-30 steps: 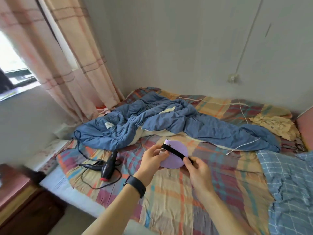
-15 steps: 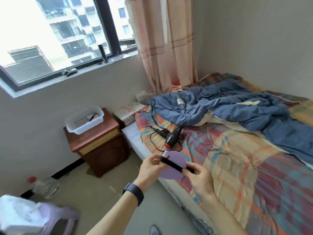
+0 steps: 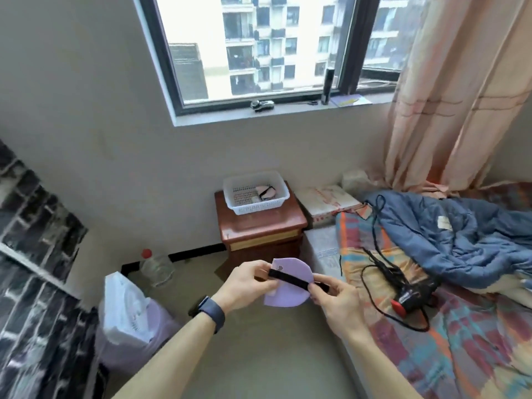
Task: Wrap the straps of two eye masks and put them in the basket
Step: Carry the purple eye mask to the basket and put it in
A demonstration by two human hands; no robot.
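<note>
A person stands beside a bed, both bare hands raised in front of them over the floor. Between the hands is a folded lilac eye mask point(image 3: 283, 286), with its black elastic strap point(image 3: 290, 279) stretched slantwise across the front. The left hand point(image 3: 244, 285), a dark watch on its wrist, grips the mask's left edge, thumb pressed down on the strap's near end. The right hand point(image 3: 335, 298) pinches the free end of the strap between thumb and forefinger, just off the mask's right edge, and the strap looks taut.

Ahead, on a reddish wooden nightstand point(image 3: 260, 226) under the window, sits a white plastic basket point(image 3: 256, 194). Inside it lies what appears to be another eye mask point(image 3: 266, 192), pale with a dark strap, so the first mask seems already done.

To the right, on the plaid bedsheet, lie a black hair dryer point(image 3: 411, 292) with its cord and a rumpled blue quilt point(image 3: 460, 234).

The step in hand looks to be finishing the wrap. To do it well, the left thumb should pin the strap flat while the right hand leads the loose end round the back, keeping even tension so the band lies untwisted, then tucks it under a turn. Letting go early could let the elastic spring loose before the mask reaches the basket.
</note>
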